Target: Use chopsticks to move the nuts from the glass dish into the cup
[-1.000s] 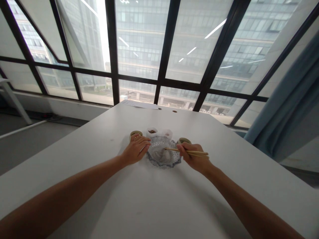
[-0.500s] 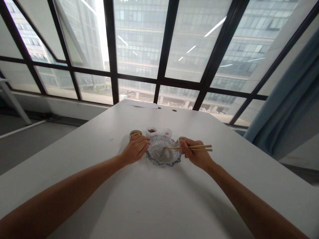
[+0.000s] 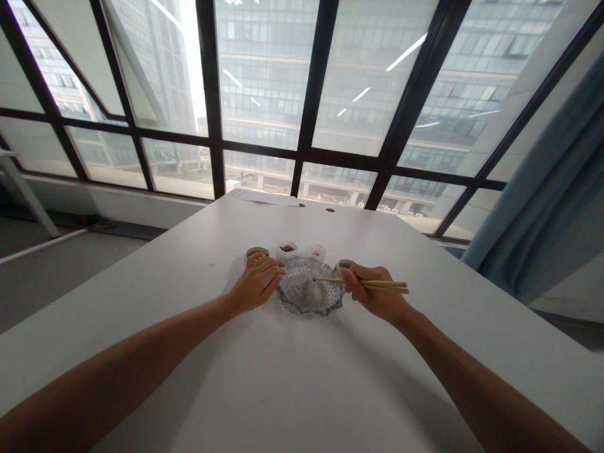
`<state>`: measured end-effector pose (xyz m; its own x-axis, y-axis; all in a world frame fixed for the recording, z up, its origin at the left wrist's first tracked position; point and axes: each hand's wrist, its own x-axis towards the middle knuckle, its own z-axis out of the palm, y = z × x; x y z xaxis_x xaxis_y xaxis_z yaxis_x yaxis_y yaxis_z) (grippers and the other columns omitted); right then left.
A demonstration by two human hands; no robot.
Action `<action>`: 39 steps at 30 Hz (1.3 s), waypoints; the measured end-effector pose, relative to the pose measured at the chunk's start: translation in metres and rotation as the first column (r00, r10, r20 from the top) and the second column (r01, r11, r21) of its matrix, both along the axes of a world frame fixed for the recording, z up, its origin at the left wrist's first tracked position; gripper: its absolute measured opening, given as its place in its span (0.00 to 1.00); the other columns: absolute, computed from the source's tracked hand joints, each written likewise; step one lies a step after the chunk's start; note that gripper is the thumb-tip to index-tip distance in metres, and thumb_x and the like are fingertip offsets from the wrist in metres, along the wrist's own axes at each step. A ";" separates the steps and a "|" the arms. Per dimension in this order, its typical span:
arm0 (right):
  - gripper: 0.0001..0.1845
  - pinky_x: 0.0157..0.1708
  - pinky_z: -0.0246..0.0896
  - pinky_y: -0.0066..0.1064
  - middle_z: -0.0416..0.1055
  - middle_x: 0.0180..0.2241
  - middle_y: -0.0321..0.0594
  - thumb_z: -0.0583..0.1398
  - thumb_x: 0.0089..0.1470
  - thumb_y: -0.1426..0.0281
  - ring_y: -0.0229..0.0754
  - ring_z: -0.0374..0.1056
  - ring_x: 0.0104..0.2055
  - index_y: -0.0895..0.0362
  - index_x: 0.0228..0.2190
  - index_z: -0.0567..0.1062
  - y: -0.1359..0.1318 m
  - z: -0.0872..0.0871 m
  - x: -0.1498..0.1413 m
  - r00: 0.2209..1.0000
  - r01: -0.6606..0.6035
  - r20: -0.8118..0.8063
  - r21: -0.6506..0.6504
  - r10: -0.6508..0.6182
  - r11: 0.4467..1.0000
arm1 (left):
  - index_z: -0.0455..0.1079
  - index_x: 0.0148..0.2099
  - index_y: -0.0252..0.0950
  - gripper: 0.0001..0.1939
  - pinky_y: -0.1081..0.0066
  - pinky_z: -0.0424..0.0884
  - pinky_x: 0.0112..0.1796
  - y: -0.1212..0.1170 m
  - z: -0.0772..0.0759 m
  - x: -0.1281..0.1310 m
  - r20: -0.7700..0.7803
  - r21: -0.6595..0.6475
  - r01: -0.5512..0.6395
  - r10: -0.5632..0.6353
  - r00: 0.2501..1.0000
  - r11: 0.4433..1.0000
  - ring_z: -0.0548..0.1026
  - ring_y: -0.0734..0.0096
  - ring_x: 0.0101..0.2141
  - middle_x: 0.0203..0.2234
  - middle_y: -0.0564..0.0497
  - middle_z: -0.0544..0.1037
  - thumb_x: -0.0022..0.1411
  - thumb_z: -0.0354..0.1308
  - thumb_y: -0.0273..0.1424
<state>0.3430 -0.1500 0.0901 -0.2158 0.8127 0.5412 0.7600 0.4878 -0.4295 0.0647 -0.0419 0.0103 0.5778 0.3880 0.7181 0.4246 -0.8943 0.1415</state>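
A clear cut-glass bowl (image 3: 309, 306) with a scalloped rim stands on the white table, something pale and hard to make out lying in it. My left hand (image 3: 258, 278) is at the bowl's left rim, fingers bent over the edge and thumb lower down. In my right hand (image 3: 372, 290) is a pair of wooden chopsticks (image 3: 385, 285), held near level, their tips over the middle of the bowl. Whether the tips pinch anything is too small to tell. Beyond the right fingers sits a greenish-rimmed round container (image 3: 346, 263), partly hidden.
Behind the bowl are a small white cup (image 3: 287, 246) with dark bits in it and another white cup (image 3: 316, 250). A second greenish-rimmed container (image 3: 257, 251) is partly covered by my left hand. Papers (image 3: 267, 198) lie at the table's far end, before the windows; a blue curtain (image 3: 538, 207) hangs right.
The chopsticks' back ends have come together and swung slightly right and down, and their tips have shifted a little within the bowl. My left hand stays at the rim.
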 end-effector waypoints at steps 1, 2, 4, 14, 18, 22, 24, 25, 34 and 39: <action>0.31 0.19 0.59 0.28 0.68 0.16 0.37 0.50 0.67 0.47 0.38 0.65 0.19 0.53 0.19 0.68 0.000 0.001 0.001 1.000 0.005 0.000 0.003 -0.005 1.000 | 0.74 0.45 0.39 0.14 0.51 0.57 0.58 0.000 0.000 0.000 0.000 -0.002 0.001 -0.001 1.000 1.000 0.76 0.62 0.50 0.48 0.46 0.82 0.73 0.46 0.32; 0.32 0.19 0.59 0.28 0.69 0.16 0.38 0.50 0.66 0.47 0.38 0.66 0.19 0.53 0.19 0.68 -0.001 0.002 0.001 1.000 0.009 -0.001 0.004 -0.009 1.000 | 0.74 0.45 0.39 0.14 0.51 0.57 0.58 0.000 0.000 0.000 0.000 -0.004 0.004 -0.004 1.000 1.000 0.76 0.62 0.49 0.47 0.46 0.82 0.73 0.46 0.32; 0.32 0.19 0.59 0.28 0.70 0.16 0.38 0.50 0.66 0.46 0.38 0.66 0.18 0.53 0.20 0.69 -0.002 0.004 0.003 1.000 0.016 -0.013 0.009 -0.016 1.000 | 0.74 0.45 0.39 0.14 0.51 0.56 0.59 -0.001 0.000 0.000 0.004 -0.006 0.005 -0.005 1.000 1.000 0.76 0.62 0.49 0.47 0.46 0.81 0.74 0.45 0.32; 0.33 0.18 0.64 0.30 0.74 0.17 0.40 0.52 0.64 0.42 0.40 0.69 0.15 0.54 0.21 0.72 -0.004 0.017 0.021 0.989 0.114 -0.102 0.042 -0.110 0.993 | 0.74 0.45 0.40 0.14 0.50 0.57 0.59 0.000 0.000 0.000 0.002 0.001 -0.003 0.003 1.000 1.000 0.76 0.62 0.49 0.47 0.46 0.82 0.73 0.46 0.32; 0.33 0.17 0.65 0.30 0.75 0.17 0.42 0.52 0.63 0.42 0.40 0.69 0.16 0.55 0.22 0.73 -0.006 0.029 0.038 0.979 0.192 -0.089 0.116 -0.182 0.975 | 0.74 0.46 0.40 0.15 0.50 0.57 0.59 0.000 0.001 -0.001 -0.007 -0.003 0.002 -0.002 1.000 1.000 0.76 0.61 0.49 0.47 0.46 0.82 0.73 0.45 0.32; 0.33 0.16 0.64 0.30 0.74 0.18 0.42 0.53 0.62 0.41 0.39 0.69 0.16 0.55 0.23 0.73 -0.010 0.041 0.050 0.966 0.251 -0.108 0.163 -0.236 0.954 | 0.74 0.46 0.39 0.15 0.49 0.57 0.59 0.001 -0.001 -0.001 0.006 0.001 0.007 -0.007 1.000 1.000 0.75 0.61 0.50 0.47 0.46 0.82 0.73 0.46 0.33; 0.33 0.16 0.63 0.30 0.74 0.18 0.42 0.53 0.62 0.41 0.39 0.68 0.15 0.55 0.23 0.74 -0.010 0.042 0.047 0.962 0.248 -0.151 0.140 -0.227 0.959 | 0.74 0.46 0.39 0.15 0.49 0.57 0.59 0.002 -0.003 -0.001 0.013 0.005 0.004 -0.004 1.000 1.000 0.75 0.61 0.50 0.47 0.46 0.82 0.74 0.46 0.32; 0.32 0.16 0.63 0.30 0.74 0.18 0.42 0.53 0.62 0.42 0.39 0.67 0.15 0.55 0.23 0.74 -0.010 0.039 0.043 0.964 0.225 -0.167 0.110 -0.205 0.968 | 0.74 0.46 0.39 0.15 0.49 0.57 0.58 0.003 -0.003 -0.001 0.015 0.008 0.004 -0.004 1.000 1.000 0.75 0.61 0.49 0.47 0.46 0.82 0.74 0.46 0.32; 0.34 0.14 0.57 0.27 0.72 0.18 0.39 0.55 0.60 0.40 0.36 0.64 0.15 0.56 0.21 0.73 0.012 -0.024 -0.007 0.913 -0.020 -0.407 -0.136 -0.038 0.991 | 0.75 0.46 0.40 0.14 0.49 0.57 0.59 0.002 -0.001 -0.002 0.003 -0.005 -0.003 0.003 1.000 1.000 0.76 0.61 0.50 0.48 0.46 0.81 0.72 0.46 0.32; 0.32 0.18 0.60 0.29 0.71 0.16 0.38 0.56 0.61 0.42 0.38 0.66 0.17 0.55 0.22 0.75 0.013 -0.038 -0.006 0.929 -0.041 -0.370 -0.175 -0.027 0.984 | 0.74 0.46 0.40 0.14 0.49 0.57 0.59 0.001 0.000 -0.002 0.013 -0.001 0.002 -0.002 1.000 1.000 0.76 0.61 0.50 0.48 0.46 0.81 0.73 0.46 0.32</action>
<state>0.3373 -0.1369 0.0518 -0.0349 0.9016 0.4312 0.5276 0.3831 -0.7582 0.0629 -0.0413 0.0100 0.5693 0.3878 0.7250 0.4212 -0.8948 0.1479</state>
